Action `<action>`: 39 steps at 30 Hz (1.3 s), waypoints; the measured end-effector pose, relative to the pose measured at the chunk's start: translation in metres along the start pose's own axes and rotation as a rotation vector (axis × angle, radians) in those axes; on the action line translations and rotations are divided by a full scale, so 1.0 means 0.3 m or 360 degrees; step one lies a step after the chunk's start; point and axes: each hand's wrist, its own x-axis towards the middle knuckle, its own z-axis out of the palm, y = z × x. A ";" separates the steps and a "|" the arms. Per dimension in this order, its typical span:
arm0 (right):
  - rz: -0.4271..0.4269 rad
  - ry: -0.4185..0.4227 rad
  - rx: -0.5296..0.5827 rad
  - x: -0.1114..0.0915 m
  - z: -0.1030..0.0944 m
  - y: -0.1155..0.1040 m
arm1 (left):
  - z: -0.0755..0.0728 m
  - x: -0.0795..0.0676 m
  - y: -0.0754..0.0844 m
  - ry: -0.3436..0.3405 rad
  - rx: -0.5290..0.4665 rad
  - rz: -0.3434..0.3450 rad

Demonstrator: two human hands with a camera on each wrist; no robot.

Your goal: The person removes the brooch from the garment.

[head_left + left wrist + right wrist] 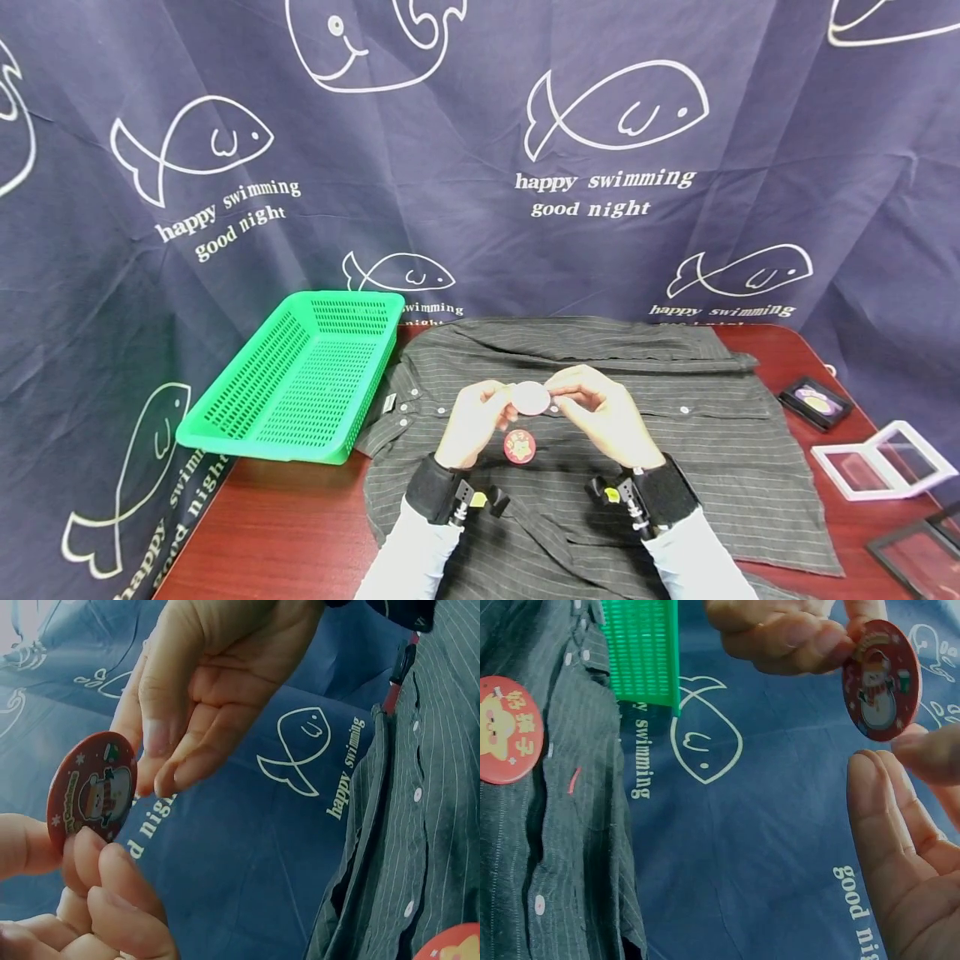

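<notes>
My left hand (471,419) pinches a round red badge (94,787) at its rim, seen also in the right wrist view (881,680). A snowman is printed on its face; from the head view the badge looks pale and washed out. At the badge's opposite edge is my right hand (603,414), its fingers fairly straight and a fingertip at the rim. Below the hands, a second red badge (520,447) with a yellow star lies on a dark striped shirt (720,467). Part of that badge shows in the right wrist view (508,731).
A green plastic basket (347,429) stands at the table's left. Along the right side of the red-brown table (300,517) lie a small black case (816,403), a white-framed hinged case (885,467) and a dark-framed one (918,554). A blue fish-print curtain (480,167) hangs behind.
</notes>
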 end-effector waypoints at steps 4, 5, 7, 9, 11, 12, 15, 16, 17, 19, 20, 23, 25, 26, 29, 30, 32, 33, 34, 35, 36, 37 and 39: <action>0.0120 0.0049 -0.0025 0.009 -0.018 -0.010 | -0.006 -0.005 0.008 -0.0023 0.0109 0.0114; 0.0144 0.0053 -0.0021 0.011 -0.022 -0.014 | -0.007 -0.007 0.011 -0.0030 0.0137 0.0151; 0.0193 0.0063 -0.0010 0.016 -0.027 -0.021 | -0.010 -0.010 0.015 -0.0040 0.0191 0.0219; 0.0231 0.0069 0.0006 0.020 -0.030 -0.029 | -0.012 -0.012 0.017 -0.0035 0.0254 0.0278; 0.0267 0.0074 0.0013 0.025 -0.029 -0.039 | -0.014 -0.012 0.018 -0.0032 0.0312 0.0330; 0.0292 0.0077 0.0012 0.027 -0.028 -0.042 | -0.014 -0.013 0.018 -0.0029 0.0342 0.0351; 0.0361 0.0073 -0.0018 0.032 -0.022 -0.056 | -0.013 -0.016 0.023 -0.0026 0.0409 0.0411; 0.0381 0.0069 -0.0027 0.033 -0.019 -0.060 | -0.012 -0.017 0.024 -0.0030 0.0420 0.0431; 0.0395 0.0065 -0.0035 0.034 -0.016 -0.064 | -0.011 -0.018 0.026 -0.0035 0.0420 0.0446; 0.0404 0.0055 -0.0031 0.034 -0.008 -0.068 | -0.010 -0.021 0.028 -0.0049 0.0417 0.0469; 0.0407 0.0047 -0.0020 0.033 -0.004 -0.068 | -0.010 -0.022 0.028 -0.0058 0.0412 0.0478; 0.0416 0.0025 -0.0005 0.032 0.010 -0.068 | -0.009 -0.024 0.029 -0.0063 0.0403 0.0496; 0.0431 0.0010 -0.0017 0.030 0.019 -0.068 | -0.009 -0.024 0.028 -0.0055 0.0419 0.0504; 0.0447 0.0001 -0.0026 0.030 0.022 -0.070 | -0.009 -0.025 0.028 -0.0048 0.0431 0.0509; 0.0462 -0.0020 -0.0076 0.028 0.033 -0.073 | -0.010 -0.025 0.026 -0.0036 0.0465 0.0519; 0.0466 -0.0024 -0.0088 0.026 0.036 -0.072 | -0.011 -0.025 0.026 -0.0034 0.0476 0.0525; 0.0471 -0.0028 -0.0103 0.024 0.041 -0.068 | -0.012 -0.024 0.024 -0.0032 0.0500 0.0530; 0.0471 -0.0027 -0.0116 0.023 0.044 -0.067 | -0.013 -0.024 0.023 -0.0034 0.0509 0.0530; 0.0474 -0.0023 -0.0127 0.022 0.046 -0.066 | -0.013 -0.024 0.023 -0.0035 0.0520 0.0530; 0.0472 -0.0020 -0.0139 0.021 0.047 -0.066 | -0.014 -0.024 0.022 -0.0037 0.0527 0.0533; 0.0474 -0.0018 -0.0145 0.020 0.049 -0.064 | -0.014 -0.024 0.022 -0.0038 0.0531 0.0533; 0.0476 -0.0018 -0.0151 0.019 0.050 -0.064 | -0.015 -0.024 0.020 -0.0039 0.0538 0.0533; 0.0477 -0.0024 -0.0159 0.017 0.051 -0.063 | -0.015 -0.024 0.020 -0.0041 0.0540 0.0543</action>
